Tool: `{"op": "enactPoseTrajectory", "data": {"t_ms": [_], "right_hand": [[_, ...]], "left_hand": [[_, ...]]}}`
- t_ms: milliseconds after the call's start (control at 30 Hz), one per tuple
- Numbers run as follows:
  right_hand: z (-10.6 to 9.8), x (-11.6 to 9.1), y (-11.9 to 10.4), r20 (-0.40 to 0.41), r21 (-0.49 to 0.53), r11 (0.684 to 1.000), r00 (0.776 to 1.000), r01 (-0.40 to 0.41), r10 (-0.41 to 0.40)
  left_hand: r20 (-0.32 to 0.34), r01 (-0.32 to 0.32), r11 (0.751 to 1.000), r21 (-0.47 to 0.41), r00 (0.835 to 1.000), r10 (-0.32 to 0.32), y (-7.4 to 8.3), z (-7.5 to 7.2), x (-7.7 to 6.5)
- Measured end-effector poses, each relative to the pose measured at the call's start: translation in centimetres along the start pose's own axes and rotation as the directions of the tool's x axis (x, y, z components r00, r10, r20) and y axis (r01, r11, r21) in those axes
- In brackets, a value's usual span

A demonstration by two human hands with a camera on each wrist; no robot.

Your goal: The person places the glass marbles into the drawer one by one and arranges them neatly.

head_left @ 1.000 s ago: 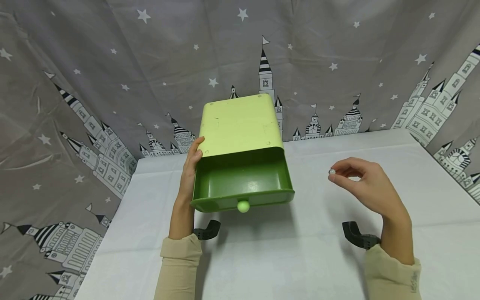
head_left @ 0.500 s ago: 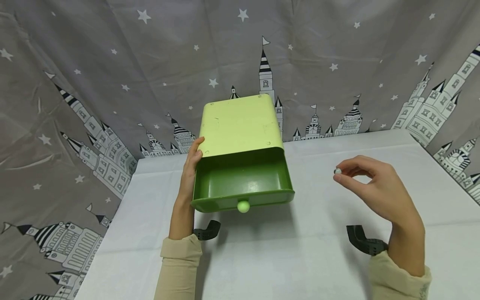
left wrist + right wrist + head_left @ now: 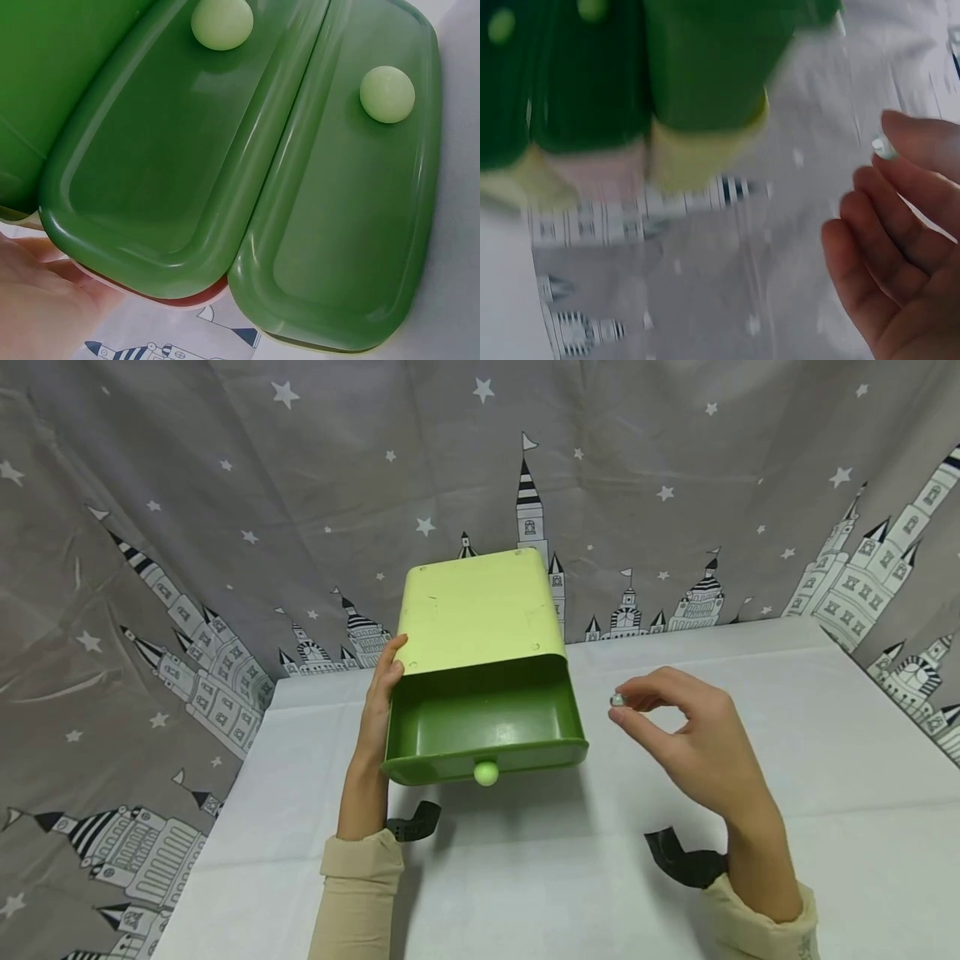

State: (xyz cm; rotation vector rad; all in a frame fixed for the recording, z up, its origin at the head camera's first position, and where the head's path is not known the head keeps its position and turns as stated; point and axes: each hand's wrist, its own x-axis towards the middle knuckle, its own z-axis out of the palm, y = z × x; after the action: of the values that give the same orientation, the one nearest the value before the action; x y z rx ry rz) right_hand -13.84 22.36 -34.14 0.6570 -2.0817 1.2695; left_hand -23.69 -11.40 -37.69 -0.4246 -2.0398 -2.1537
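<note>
A small light-green cabinet (image 3: 480,610) stands mid-table, its top drawer (image 3: 487,718) pulled out and bare inside. In the left wrist view, lower drawer fronts (image 3: 330,217) with pale round knobs are pushed in. My left hand (image 3: 372,714) rests along the cabinet's left side, fingertips at the top edge by the front corner. Between thumb and forefinger my right hand (image 3: 690,727) pinches a small shiny marble (image 3: 618,700), held up a little right of the drawer. In the right wrist view the marble (image 3: 883,146) shows at the fingertips, the other fingers loosely bent.
A white cloth (image 3: 517,877) covers the table. Behind and at the sides hangs a grey curtain (image 3: 637,460) printed with castles and stars. Black camera mounts (image 3: 686,860) stick out from both wrists. The drawer's front panel and knob (image 3: 486,773) jut toward me.
My right hand first drifts slightly right, then moves left toward the drawer with the marble still pinched. My left hand and the cabinet stay in place.
</note>
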Motion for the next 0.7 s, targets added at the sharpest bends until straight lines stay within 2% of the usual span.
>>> {"op": "enactPoseTrajectory", "data": {"t_ms": [133,333,533,700], "right_hand": [[2.8,0.2,-1.0,-0.003,0.034,0.996,0.996,0.084,-0.084],[6.1,-0.1,-1.7,-0.038,0.01,0.99,0.989,0.143,-0.143],[7.2,-0.3,-1.6,-0.106,-0.077,0.983,0.979,0.164,-0.172],[7.3,-0.2,-1.2,-0.095,-0.092,0.979,0.977,0.18,-0.189]], "left_hand": [[0.001,0.007,1.0,-0.018,1.0,-0.007,-0.1,0.0,-0.1],[0.013,0.017,0.999,-0.048,1.0,-0.017,-0.2,0.1,-0.2],[0.022,0.004,1.0,-0.027,1.0,-0.004,-0.1,0.1,-0.1],[0.01,0.008,1.0,-0.011,1.0,-0.008,-0.2,-0.1,-0.1]]}}
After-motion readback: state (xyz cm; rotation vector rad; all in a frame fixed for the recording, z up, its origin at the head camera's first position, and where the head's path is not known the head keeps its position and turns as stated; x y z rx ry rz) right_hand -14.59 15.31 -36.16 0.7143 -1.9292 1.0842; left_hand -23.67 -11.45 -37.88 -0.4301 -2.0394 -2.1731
